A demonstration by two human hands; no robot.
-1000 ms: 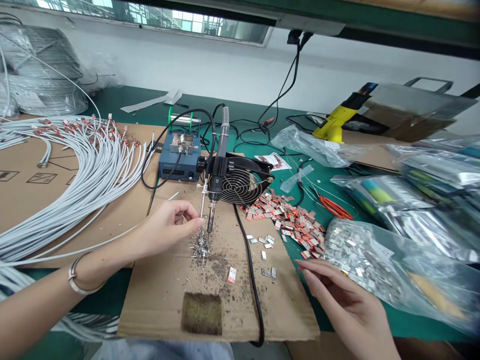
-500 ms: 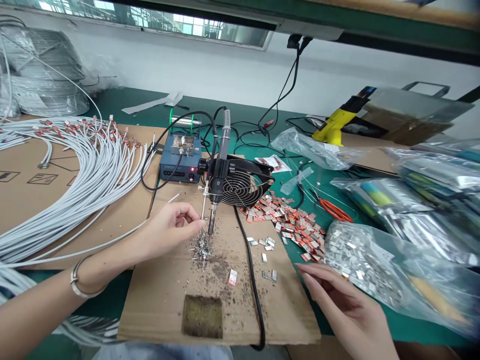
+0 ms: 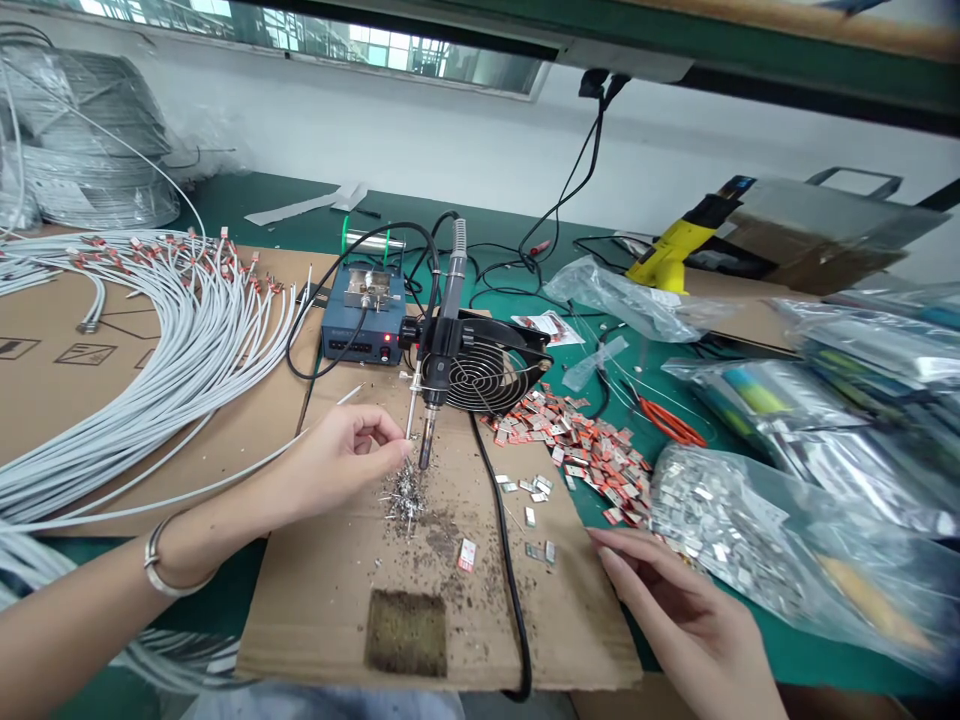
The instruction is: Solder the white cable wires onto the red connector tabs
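Observation:
My left hand (image 3: pixel 352 455) is closed in a pinch at the lower end of a thin metal tube (image 3: pixel 413 400). Whatever lies between the fingertips is too small to make out. Just right of them, the soldering iron (image 3: pixel 442 350) points down from its stand over a heap of solder scraps (image 3: pixel 405 498). My right hand (image 3: pixel 675 610) hovers at the cardboard's right edge, thumb and forefinger slightly apart, with nothing visible in it. Nearest to it are small metal connectors (image 3: pixel 550 552) and a pile of orange-and-silver connectors (image 3: pixel 600 460). A single connector (image 3: pixel 466 555) lies on the cardboard sheet (image 3: pixel 322 610).
A bundle of grey cables (image 3: pixel 187 400) covers the left side. Behind the iron stand a blue soldering station (image 3: pixel 360 330) and a black fan (image 3: pixel 495 370). A black cord (image 3: pixel 506 560) crosses the cardboard. On the right lie a bag of metal parts (image 3: pixel 720 510) and orange-handled pliers (image 3: pixel 675 422).
My right hand has shifted slightly left. My left hand keeps its pinch at the tube's end. The whole view has moved a little.

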